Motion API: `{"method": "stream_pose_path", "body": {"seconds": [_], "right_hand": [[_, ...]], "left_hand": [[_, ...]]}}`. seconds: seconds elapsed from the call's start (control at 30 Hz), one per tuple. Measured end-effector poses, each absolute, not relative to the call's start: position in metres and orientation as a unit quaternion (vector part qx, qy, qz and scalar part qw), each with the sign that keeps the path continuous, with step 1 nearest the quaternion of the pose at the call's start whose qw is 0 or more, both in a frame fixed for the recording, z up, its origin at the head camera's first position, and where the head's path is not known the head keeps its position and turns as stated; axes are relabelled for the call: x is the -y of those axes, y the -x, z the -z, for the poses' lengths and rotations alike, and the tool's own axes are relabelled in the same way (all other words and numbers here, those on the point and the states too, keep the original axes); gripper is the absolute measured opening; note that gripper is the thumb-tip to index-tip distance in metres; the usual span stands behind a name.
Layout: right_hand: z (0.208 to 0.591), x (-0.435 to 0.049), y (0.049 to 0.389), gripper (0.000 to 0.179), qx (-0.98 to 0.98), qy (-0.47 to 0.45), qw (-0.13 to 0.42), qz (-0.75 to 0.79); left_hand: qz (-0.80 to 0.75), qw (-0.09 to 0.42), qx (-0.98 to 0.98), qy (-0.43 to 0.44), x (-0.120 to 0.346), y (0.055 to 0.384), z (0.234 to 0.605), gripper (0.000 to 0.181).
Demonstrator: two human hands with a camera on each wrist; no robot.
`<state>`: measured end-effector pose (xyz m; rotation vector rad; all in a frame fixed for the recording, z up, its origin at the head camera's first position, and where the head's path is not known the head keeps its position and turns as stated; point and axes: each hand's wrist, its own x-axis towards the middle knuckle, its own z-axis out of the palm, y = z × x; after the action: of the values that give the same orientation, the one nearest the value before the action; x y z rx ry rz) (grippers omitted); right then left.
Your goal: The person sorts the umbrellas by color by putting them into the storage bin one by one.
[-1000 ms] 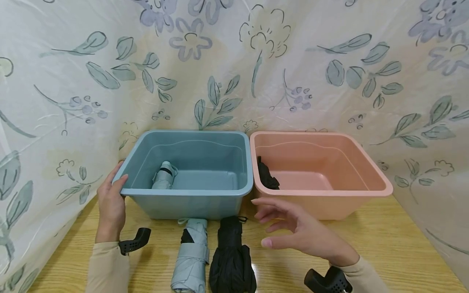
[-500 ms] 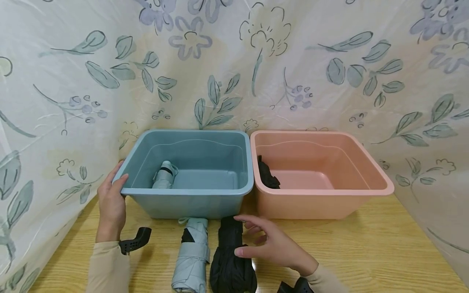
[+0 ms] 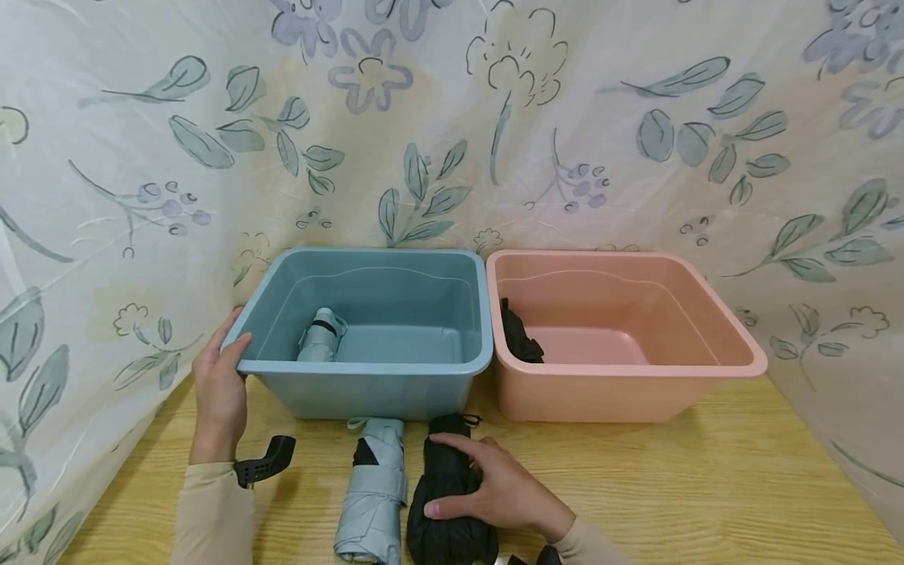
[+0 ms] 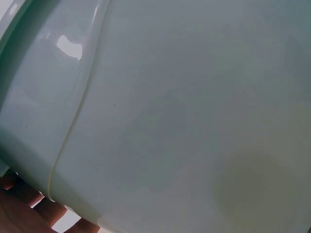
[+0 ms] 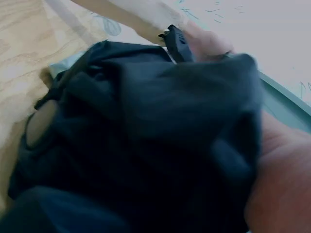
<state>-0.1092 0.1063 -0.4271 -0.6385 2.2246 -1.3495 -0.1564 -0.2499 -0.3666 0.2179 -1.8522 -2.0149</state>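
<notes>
My left hand [image 3: 220, 392] holds the left front corner of a blue plastic bin [image 3: 367, 369], thumb over the rim and fingers along the outside. In the left wrist view, the bin's wall [image 4: 170, 116] fills most of the picture, with fingers [image 4: 48, 211] at its lower left edge. My right hand [image 3: 501, 486] lies over a folded black umbrella [image 3: 448, 541], thumb and forefinger spread apart across it. That umbrella looms large in the right wrist view. Beside it on the table lies a folded light blue umbrella [image 3: 370, 510], with a strap wrapped round it.
A pink bin [image 3: 628, 392] stands right of the blue one, with a black folded umbrella [image 3: 521, 337] at its left side. Another light blue umbrella [image 3: 321, 337] lies inside the blue bin. Flowered cloth [image 3: 424, 102] hangs behind the wooden table [image 3: 671, 486].
My right hand has moved left and down from in front of the pink bin onto the black umbrella, fingers still spread. The left hand has stayed on the blue bin's rim.
</notes>
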Motion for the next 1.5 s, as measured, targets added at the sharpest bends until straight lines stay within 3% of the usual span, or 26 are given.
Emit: {"method": "stream_pose_path", "body": {"seconds": [0.63, 1.5], "right_hand": [[0.429, -0.092, 0.100, 0.085, -0.853, 0.190, 0.213, 0.438], [0.437, -0.088, 0.099, 0.088, -0.819, 0.263, 0.168, 0.482]], "left_hand": [[0.717, 0.200, 0.664, -0.075, 0.251, 0.157, 0.368, 0.050], [0.707, 0.196, 0.675, -0.079, 0.252, 0.156, 0.368, 0.050]]}}
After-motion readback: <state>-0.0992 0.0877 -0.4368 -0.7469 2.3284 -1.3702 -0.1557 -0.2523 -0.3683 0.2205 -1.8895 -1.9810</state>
